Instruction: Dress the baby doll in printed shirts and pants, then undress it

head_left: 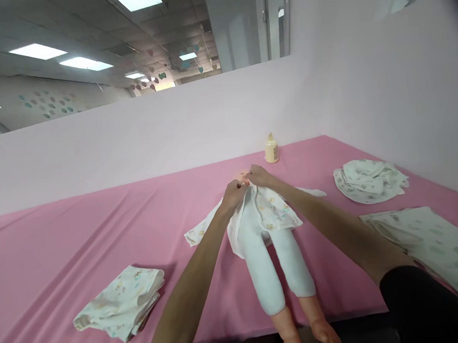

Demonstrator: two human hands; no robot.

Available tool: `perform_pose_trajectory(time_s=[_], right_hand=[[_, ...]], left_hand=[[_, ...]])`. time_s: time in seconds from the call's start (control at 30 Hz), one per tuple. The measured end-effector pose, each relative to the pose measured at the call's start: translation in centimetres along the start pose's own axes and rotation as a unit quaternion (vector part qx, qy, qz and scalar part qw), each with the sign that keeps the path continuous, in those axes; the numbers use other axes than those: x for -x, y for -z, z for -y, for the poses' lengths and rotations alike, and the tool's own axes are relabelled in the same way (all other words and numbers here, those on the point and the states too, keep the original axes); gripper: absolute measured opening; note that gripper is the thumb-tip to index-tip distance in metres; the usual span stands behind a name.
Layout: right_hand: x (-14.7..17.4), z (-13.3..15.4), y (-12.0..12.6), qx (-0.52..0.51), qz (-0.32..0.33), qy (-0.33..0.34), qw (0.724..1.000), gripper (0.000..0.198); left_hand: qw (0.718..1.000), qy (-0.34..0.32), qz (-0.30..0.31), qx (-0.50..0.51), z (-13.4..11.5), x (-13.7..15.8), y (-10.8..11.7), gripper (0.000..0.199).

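Observation:
A baby doll [259,253] lies on its back with its legs toward me and its feet at the table's front edge. It wears a white baby shirt [277,212] with small coloured prints, the front parted over a white body. At the collar, my left hand [235,193] is closed on the left front edge of the shirt. My right hand [259,175] pinches the collar on the other side, close to the left. Both sleeves spread outward, the right one partly behind my forearm. My hands mostly hide the doll's head and neck.
A pink sheet [99,229] with creases covers the table. Folded printed clothes [122,301] lie at front left. On the right are a crumpled white printed cloth [370,179] and a flat folded one [436,239]. Near the white back wall [170,134] stands a pale yellow pump bottle [271,150].

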State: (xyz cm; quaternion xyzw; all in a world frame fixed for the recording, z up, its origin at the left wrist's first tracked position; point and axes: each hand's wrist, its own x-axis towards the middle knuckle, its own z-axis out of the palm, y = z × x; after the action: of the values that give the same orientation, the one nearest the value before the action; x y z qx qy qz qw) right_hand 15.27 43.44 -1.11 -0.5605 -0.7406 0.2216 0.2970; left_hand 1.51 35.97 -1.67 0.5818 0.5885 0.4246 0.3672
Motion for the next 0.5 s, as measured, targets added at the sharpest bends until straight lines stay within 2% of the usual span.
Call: perform_pose_trajectory(time_s=[0.07,0.13,0.27,0.37,0.5], right_hand=[[0.9,0.2,-0.3,-0.003,0.011,0.016,1.000,0.007],[1.9,0.1,-0.1,-0.009,0.017,0.022,1.000,0.015],[3.3,-0.1,0.7,-0.029,0.032,-0.006,0.999,0.030],[3.8,0.1,1.1,-0.041,0.042,-0.031,0.998,0.032],[4.6,0.3,1.3,-0.059,0.029,-0.028,0.997,0.034]], left_hand=[[0.999,-0.005,0.021,-0.032,0.0,0.3,-0.1,0.020],[0.998,0.017,0.038,-0.053,0.2,0.6,0.3,0.018],[0.987,0.060,0.025,-0.146,0.3,0.9,1.4,0.040],[0.964,0.042,0.003,-0.262,-0.2,1.0,1.7,0.033],[0.926,0.031,-0.003,-0.376,-0.9,1.0,1.7,0.024]])
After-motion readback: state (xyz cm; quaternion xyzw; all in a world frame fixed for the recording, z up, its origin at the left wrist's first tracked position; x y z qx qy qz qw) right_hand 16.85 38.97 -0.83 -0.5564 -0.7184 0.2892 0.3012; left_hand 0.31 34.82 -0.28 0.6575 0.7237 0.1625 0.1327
